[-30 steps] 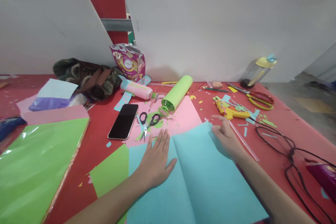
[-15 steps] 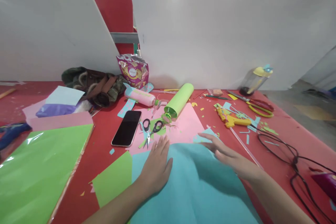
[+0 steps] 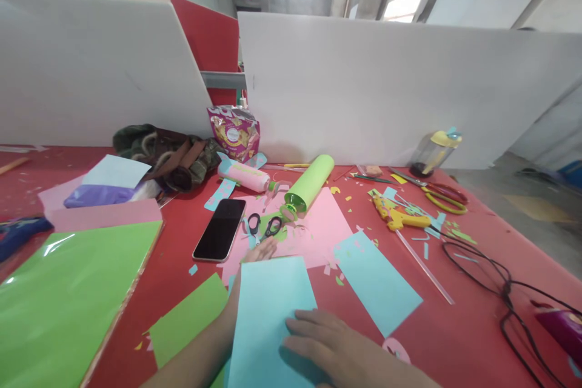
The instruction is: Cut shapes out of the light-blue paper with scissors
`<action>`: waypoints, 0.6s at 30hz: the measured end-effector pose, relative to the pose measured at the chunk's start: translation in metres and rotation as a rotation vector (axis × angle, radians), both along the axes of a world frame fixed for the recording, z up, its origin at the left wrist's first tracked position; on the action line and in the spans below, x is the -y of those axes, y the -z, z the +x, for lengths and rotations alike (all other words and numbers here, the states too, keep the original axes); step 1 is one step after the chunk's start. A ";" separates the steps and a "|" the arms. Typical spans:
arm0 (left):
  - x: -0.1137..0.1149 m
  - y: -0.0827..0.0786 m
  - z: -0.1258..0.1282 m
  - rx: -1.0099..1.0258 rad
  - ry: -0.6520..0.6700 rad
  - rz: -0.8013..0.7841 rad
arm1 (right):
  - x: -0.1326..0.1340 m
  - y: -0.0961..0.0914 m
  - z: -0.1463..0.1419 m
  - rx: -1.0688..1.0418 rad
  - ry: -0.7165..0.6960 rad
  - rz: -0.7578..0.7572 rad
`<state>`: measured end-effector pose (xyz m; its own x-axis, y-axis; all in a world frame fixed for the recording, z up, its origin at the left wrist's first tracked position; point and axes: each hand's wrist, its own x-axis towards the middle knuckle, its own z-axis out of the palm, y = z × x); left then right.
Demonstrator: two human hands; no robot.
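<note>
A light blue sheet of paper (image 3: pixel 271 291) lies in front of me, narrow now and apparently folded, with its upper layer over my left hand. Only the outstretched fingers of my left hand (image 3: pixel 261 251) show past the sheet's far edge; the palm is hidden beneath it. On top of the sheet rests my right hand (image 3: pixel 330 339), its fingers apart and nothing gripped. Black-handled scissors (image 3: pixel 264 227) lie just beyond my left fingertips, their blades mostly hidden. Under and left of the blue sheet is a green paper piece (image 3: pixel 188 318).
A phone (image 3: pixel 219 230) and a green paper-wrapped bottle (image 3: pixel 311 185) lie ahead. To the right are a blue paper piece (image 3: pixel 377 282), a yellow glue gun (image 3: pixel 400 218) with its black cable (image 3: pixel 504 282), and large scissors (image 3: pixel 439 194). Green sheets (image 3: pixel 77 297) lie left.
The blue paper's right side has been brought over to the left, covering my left hand. My right hand moved left and down onto it. The blue piece at right is now uncovered.
</note>
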<state>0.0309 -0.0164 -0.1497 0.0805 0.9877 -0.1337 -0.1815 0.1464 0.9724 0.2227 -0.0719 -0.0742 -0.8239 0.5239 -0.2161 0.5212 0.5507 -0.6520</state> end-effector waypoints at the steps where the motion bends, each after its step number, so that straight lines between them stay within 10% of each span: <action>1: -0.002 -0.002 -0.002 0.031 -0.040 -0.012 | 0.002 0.008 -0.003 0.035 -0.020 0.077; 5: 0.008 -0.014 -0.008 -0.176 -0.215 0.292 | 0.008 0.042 -0.003 -0.016 0.006 0.422; 11: 0.041 -0.027 0.010 -1.002 0.144 1.220 | 0.015 0.061 -0.003 -0.092 0.318 0.656; 15: 0.052 -0.017 0.025 -1.550 0.260 1.122 | 0.013 0.062 -0.007 -0.007 0.380 0.721; 18: 0.055 -0.004 0.027 -1.598 0.265 1.101 | 0.009 0.064 -0.012 0.080 0.425 0.755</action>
<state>0.0579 -0.0713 -0.1456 0.6658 0.6632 0.3419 0.7330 -0.6671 -0.1332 0.2105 -0.0805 -0.1378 -0.5228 0.8104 0.2646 0.8095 0.5692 -0.1438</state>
